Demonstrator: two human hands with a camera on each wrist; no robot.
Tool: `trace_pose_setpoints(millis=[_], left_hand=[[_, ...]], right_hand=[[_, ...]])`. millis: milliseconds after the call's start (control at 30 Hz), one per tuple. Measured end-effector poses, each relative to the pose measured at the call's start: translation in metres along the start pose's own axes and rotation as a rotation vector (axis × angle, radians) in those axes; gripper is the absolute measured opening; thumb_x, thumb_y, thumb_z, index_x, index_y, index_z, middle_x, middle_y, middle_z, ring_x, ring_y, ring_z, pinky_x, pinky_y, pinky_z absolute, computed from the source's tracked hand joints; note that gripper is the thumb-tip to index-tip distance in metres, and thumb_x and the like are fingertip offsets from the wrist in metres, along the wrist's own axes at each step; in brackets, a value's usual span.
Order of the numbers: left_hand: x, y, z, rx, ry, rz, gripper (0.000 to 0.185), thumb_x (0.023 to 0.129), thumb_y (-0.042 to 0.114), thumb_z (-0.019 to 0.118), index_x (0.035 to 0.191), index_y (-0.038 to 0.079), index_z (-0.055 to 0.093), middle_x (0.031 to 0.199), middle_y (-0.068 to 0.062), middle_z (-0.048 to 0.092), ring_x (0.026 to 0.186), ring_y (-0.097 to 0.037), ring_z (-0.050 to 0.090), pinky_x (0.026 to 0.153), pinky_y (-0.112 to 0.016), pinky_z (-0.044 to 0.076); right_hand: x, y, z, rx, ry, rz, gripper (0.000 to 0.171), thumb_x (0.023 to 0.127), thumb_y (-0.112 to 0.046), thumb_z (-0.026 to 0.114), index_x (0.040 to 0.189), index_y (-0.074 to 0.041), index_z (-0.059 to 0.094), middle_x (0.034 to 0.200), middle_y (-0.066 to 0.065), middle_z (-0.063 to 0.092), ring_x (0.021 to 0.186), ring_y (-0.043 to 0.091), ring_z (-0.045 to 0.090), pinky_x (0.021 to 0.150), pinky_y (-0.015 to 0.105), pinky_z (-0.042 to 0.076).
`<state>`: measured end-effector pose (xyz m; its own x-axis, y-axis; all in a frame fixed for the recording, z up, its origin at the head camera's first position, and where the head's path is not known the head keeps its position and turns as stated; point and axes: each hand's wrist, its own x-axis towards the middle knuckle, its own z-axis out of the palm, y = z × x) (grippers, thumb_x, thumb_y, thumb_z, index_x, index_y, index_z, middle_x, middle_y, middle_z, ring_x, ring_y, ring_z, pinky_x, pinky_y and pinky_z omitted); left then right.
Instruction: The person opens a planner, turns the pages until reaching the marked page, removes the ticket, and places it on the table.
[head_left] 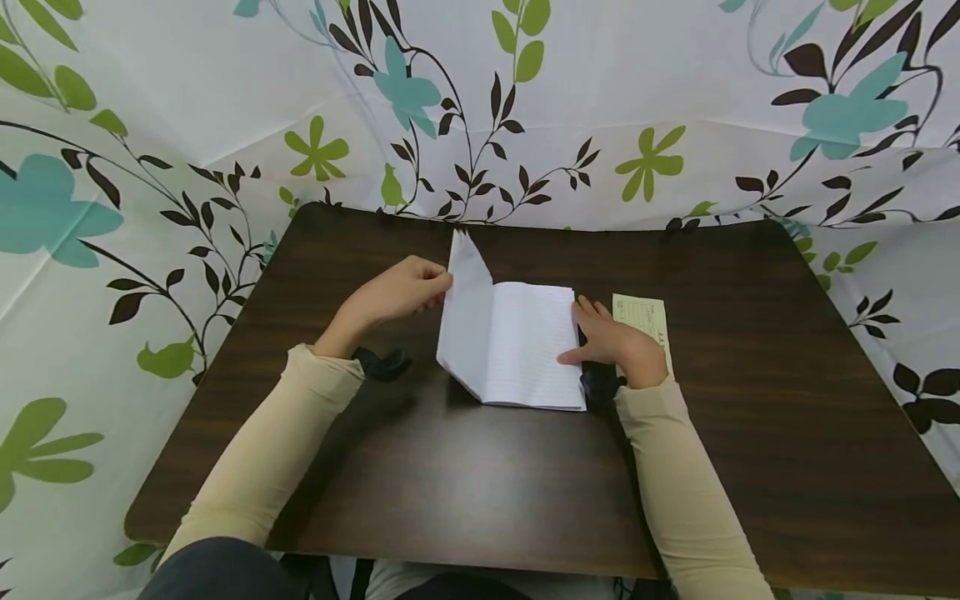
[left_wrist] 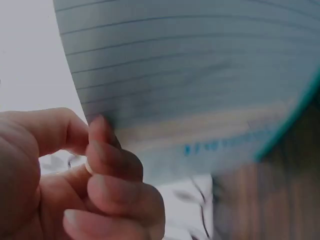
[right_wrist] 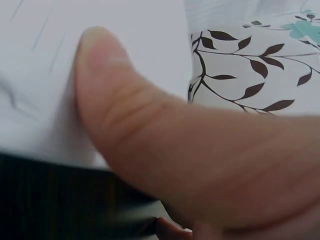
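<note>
An open notebook (head_left: 531, 346) with white lined pages lies in the middle of the dark table. Its left side, a raised leaf (head_left: 467, 321), stands up at a slant. At that leaf's outer edge, my left hand (head_left: 405, 290) pinches with thumb and fingertips. Lines and blurred blue print show on the lifted sheet (left_wrist: 185, 65) in the left wrist view, close by the curled fingers (left_wrist: 125, 200). My right hand (head_left: 618, 342) holds the right edge, its thumb (right_wrist: 115, 85) across the lined page. Most of its other fingers are hidden in the right wrist view.
A pale yellow printed slip (head_left: 641, 317) lies right of the notebook, partly behind my right hand. Around the dark wooden table (head_left: 765, 450) hangs a white cloth (head_left: 600, 50) with leaf and flower prints. A black band (head_left: 382, 365) sits at my left wrist.
</note>
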<state>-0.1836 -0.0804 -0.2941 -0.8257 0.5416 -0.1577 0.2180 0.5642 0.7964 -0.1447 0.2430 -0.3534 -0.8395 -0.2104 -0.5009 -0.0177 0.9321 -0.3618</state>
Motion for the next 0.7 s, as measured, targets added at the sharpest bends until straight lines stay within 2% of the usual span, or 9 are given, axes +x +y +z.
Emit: trace_pose_setpoints(millis=[200,367,467,533,600,700], left_hand=[[0.027,0.05,0.026,0.175,-0.016,0.074,0.036,0.093,0.027,0.043,0.061,0.011,0.047,0.056,0.001,0.042,0.049,-0.012,0.035,0.049,-0.026,0.03],[0.047,0.078,0.055,0.386,-0.003,0.031,0.038,0.09,0.029,0.046,0.054,0.019,0.039,0.051,0.006,0.037,0.047,-0.01,0.035,0.046,-0.024,0.026],[0.063,0.09,0.074,0.525,-0.024,0.017,0.042,0.09,0.031,0.045,0.051,0.019,0.037,0.048,0.006,0.033,0.045,-0.009,0.032,0.043,-0.023,0.023],[0.074,0.097,0.088,0.591,-0.045,0.016,0.042,0.09,0.032,0.045,0.05,0.019,0.041,0.047,0.006,0.037,0.044,-0.01,0.036,0.042,-0.023,0.025],[0.082,0.102,0.104,0.622,-0.072,0.009,0.04,0.092,0.032,0.046,0.054,0.018,0.046,0.049,0.005,0.041,0.045,-0.011,0.04,0.043,-0.024,0.028],[0.092,0.104,0.128,0.663,-0.097,-0.01,0.035,0.094,0.033,0.047,0.064,0.017,0.054,0.056,0.004,0.049,0.05,-0.012,0.048,0.045,-0.025,0.035]], right_hand=[[-0.003,0.005,-0.003,0.035,0.0,-0.023,0.103,0.086,-0.037,0.07,0.153,-0.003,0.0,0.16,0.019,-0.008,0.147,0.041,-0.009,0.117,0.059,0.008],[-0.004,0.01,-0.006,0.041,-0.017,-0.049,0.099,0.089,-0.043,0.065,0.154,-0.006,0.0,0.161,0.017,-0.007,0.147,0.039,-0.008,0.117,0.058,0.01],[-0.006,0.018,-0.012,0.069,-0.017,-0.086,0.085,0.097,-0.046,0.05,0.154,-0.006,0.002,0.161,0.018,-0.001,0.148,0.039,0.0,0.117,0.057,0.013],[-0.007,0.027,-0.017,0.11,0.005,-0.11,0.075,0.101,-0.046,0.038,0.154,-0.006,0.004,0.161,0.018,0.003,0.148,0.039,0.007,0.116,0.057,0.015],[-0.009,0.036,-0.022,0.164,0.037,-0.13,0.069,0.103,-0.045,0.03,0.155,-0.007,0.004,0.161,0.017,0.006,0.147,0.038,0.011,0.116,0.056,0.017],[-0.012,0.048,-0.029,0.25,0.079,-0.161,0.067,0.104,-0.046,0.025,0.155,-0.011,0.001,0.161,0.015,0.005,0.147,0.037,0.012,0.116,0.057,0.017]])
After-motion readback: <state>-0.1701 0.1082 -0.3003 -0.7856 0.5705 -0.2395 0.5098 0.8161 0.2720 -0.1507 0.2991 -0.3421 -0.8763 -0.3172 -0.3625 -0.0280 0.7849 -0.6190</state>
